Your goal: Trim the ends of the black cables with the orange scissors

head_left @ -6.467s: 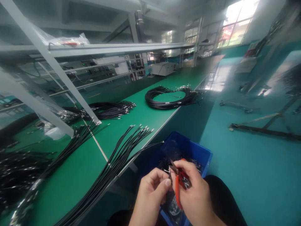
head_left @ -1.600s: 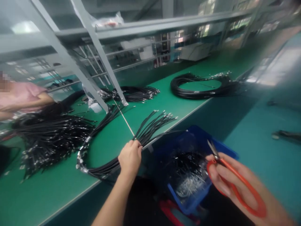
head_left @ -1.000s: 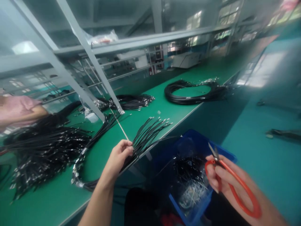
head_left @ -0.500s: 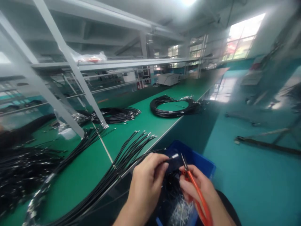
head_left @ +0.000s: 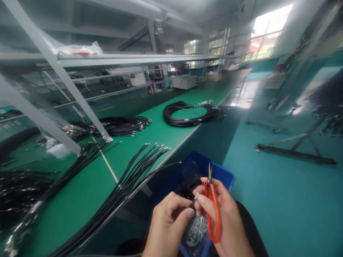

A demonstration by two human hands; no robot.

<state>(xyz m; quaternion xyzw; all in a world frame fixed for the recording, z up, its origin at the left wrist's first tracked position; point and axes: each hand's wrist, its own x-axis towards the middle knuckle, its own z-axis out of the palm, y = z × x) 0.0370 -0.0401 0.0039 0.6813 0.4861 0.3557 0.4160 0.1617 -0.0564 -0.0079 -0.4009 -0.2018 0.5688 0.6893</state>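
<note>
My left hand pinches a thin black cable near its end. The small whitish tip of that cable reaches the thumb and fingertips of my right hand. Orange-handled scissors rest in my right hand, with their short metal blades pointing up and slightly apart. Below both hands stands a blue bin with black scraps and clear and white bits in it. To the left, a bundle of black cables with metal ends lies along the bench edge, and a single cable sticks out toward the bin.
Coiled black cables lie farther along the green bench, and another pile is behind the shelf post. More cables cover the bench at left. A wheeled stand's foot is on the floor at right.
My hands have come together lower over the bin, and the cable tip now meets my right fingers. The scissors have turned more upright. The view has shifted.
</note>
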